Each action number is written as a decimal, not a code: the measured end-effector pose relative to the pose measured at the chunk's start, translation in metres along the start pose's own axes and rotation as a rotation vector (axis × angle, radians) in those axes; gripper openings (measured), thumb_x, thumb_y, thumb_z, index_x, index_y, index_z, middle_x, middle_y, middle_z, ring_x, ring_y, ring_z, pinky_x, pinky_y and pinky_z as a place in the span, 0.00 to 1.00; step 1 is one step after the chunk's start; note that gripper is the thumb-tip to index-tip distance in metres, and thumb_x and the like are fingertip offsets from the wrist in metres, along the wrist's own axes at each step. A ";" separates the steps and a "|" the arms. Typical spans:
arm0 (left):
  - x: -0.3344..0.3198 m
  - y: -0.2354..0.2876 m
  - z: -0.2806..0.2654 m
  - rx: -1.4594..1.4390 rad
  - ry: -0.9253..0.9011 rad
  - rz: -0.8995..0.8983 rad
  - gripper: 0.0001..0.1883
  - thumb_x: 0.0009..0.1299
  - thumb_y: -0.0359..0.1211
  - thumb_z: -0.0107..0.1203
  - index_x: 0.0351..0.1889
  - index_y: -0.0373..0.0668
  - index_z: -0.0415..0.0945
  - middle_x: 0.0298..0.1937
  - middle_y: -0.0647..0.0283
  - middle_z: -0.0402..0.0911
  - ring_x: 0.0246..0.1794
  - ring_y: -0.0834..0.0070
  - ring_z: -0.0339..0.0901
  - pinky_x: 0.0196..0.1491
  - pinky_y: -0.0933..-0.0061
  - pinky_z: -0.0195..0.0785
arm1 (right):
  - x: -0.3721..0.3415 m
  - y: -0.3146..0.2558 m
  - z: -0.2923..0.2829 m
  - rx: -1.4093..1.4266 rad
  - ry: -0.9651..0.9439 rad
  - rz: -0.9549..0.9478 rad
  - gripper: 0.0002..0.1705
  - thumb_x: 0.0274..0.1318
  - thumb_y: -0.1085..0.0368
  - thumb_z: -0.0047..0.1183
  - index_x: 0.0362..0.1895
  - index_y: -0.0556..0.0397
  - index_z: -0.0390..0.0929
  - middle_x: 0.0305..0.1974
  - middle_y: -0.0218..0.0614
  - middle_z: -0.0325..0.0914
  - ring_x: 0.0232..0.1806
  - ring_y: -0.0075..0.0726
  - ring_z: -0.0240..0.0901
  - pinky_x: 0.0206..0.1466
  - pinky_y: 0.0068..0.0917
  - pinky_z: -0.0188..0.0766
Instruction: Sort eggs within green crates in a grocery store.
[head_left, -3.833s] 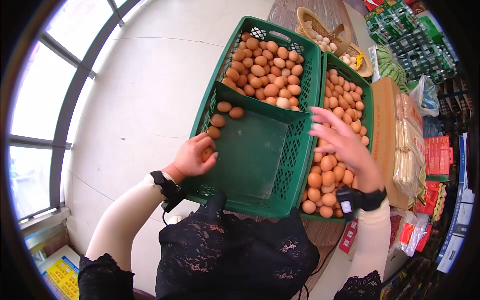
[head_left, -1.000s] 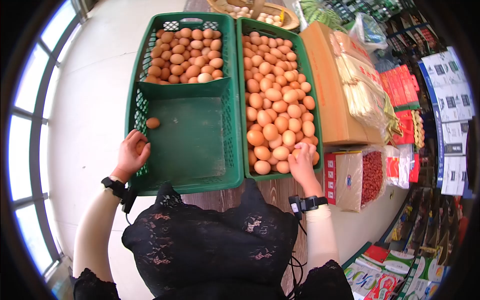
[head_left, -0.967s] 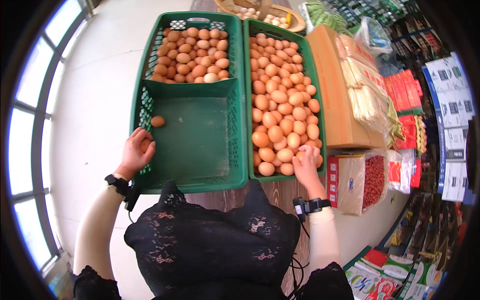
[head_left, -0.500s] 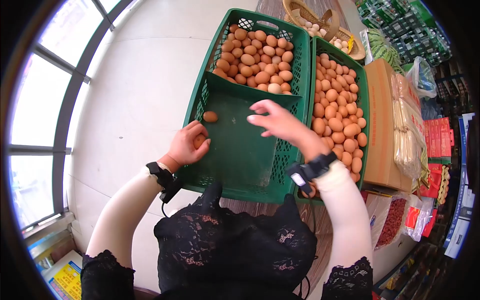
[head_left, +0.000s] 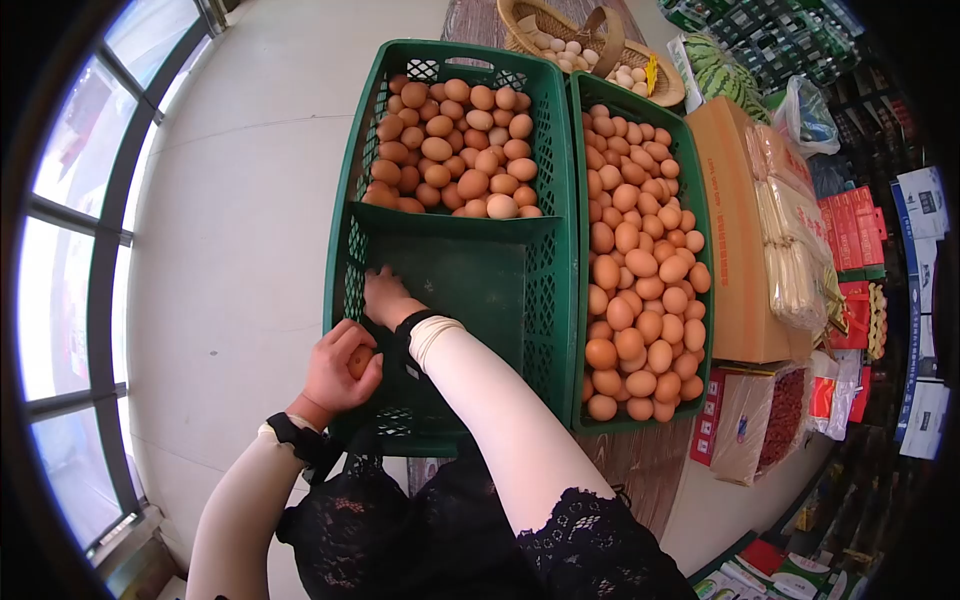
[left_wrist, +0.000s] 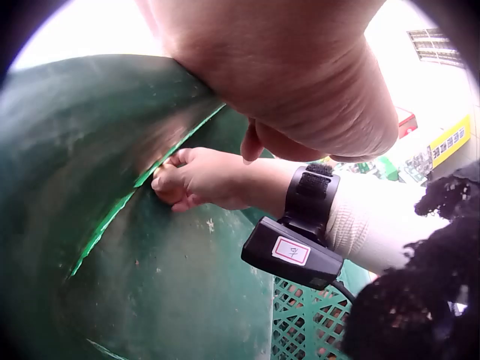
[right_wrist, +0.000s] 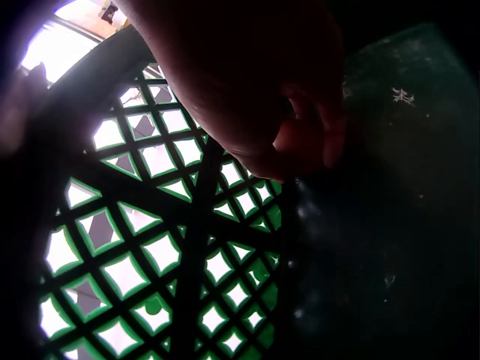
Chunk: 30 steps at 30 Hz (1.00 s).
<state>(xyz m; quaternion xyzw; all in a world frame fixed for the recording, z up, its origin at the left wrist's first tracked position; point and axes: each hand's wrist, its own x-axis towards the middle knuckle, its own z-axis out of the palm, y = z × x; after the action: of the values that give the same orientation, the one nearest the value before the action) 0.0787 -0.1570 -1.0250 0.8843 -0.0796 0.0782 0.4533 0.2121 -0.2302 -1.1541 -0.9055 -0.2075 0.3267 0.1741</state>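
Note:
My left hand [head_left: 333,372] is at the near left rim of the left green crate [head_left: 342,240]. Its curled fingers and thumb hold a brown egg [head_left: 359,361]. In the left wrist view the same left hand [left_wrist: 285,75] fills the top, and its egg is hidden there. My right hand [head_left: 387,297] reaches down into the crate's near compartment, beside the lattice side wall. Between its fingers, low against the green floor, the left wrist view shows an egg [left_wrist: 166,190]. The right wrist view is dark, with the right hand [right_wrist: 262,97] curled round a reddish egg [right_wrist: 300,139].
Brown eggs [head_left: 455,145] fill the far compartment behind a divider [head_left: 450,226]. To the right stands a second green crate [head_left: 577,290] heaped with eggs. A cardboard box [head_left: 735,250] adjoins it. Wicker baskets [head_left: 605,45] of pale eggs stand behind.
My right hand has moved from the right crate's eggs across into the left crate, where a lone egg lay. Several eggs lay there earliest. The left hand still holds its egg.

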 end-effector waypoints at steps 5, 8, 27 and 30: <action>0.000 -0.001 -0.002 -0.009 -0.011 -0.004 0.07 0.55 0.27 0.56 0.30 0.38 0.71 0.31 0.56 0.73 0.29 0.58 0.74 0.34 0.67 0.69 | -0.064 0.029 -0.091 0.324 0.119 -0.175 0.24 0.44 0.54 0.61 0.43 0.57 0.78 0.44 0.52 0.78 0.48 0.56 0.76 0.54 0.42 0.72; -0.001 0.001 -0.002 -0.051 0.025 -0.031 0.07 0.54 0.28 0.58 0.29 0.38 0.72 0.30 0.57 0.72 0.29 0.57 0.74 0.32 0.65 0.69 | -0.119 0.081 -0.187 0.800 0.213 -0.203 0.22 0.51 0.57 0.59 0.47 0.56 0.76 0.39 0.36 0.78 0.36 0.27 0.76 0.37 0.26 0.76; 0.002 0.002 0.004 0.148 -0.108 0.001 0.07 0.56 0.28 0.56 0.31 0.39 0.70 0.31 0.55 0.71 0.29 0.55 0.72 0.33 0.64 0.68 | -0.166 0.179 -0.238 -0.033 0.924 0.187 0.37 0.53 0.66 0.57 0.64 0.63 0.54 0.61 0.57 0.54 0.58 0.60 0.62 0.58 0.45 0.66; 0.004 0.018 0.003 0.122 -0.117 -0.094 0.07 0.58 0.29 0.56 0.31 0.38 0.70 0.31 0.54 0.71 0.30 0.53 0.72 0.34 0.63 0.68 | -0.233 0.140 -0.210 0.344 0.850 -0.073 0.38 0.52 0.72 0.56 0.65 0.60 0.53 0.60 0.53 0.52 0.50 0.50 0.68 0.54 0.39 0.69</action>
<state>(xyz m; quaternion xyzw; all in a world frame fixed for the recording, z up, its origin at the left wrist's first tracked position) 0.0786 -0.1698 -1.0121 0.9161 -0.0596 0.0098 0.3963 0.2255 -0.5013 -0.9435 -0.9092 -0.0925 -0.0502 0.4028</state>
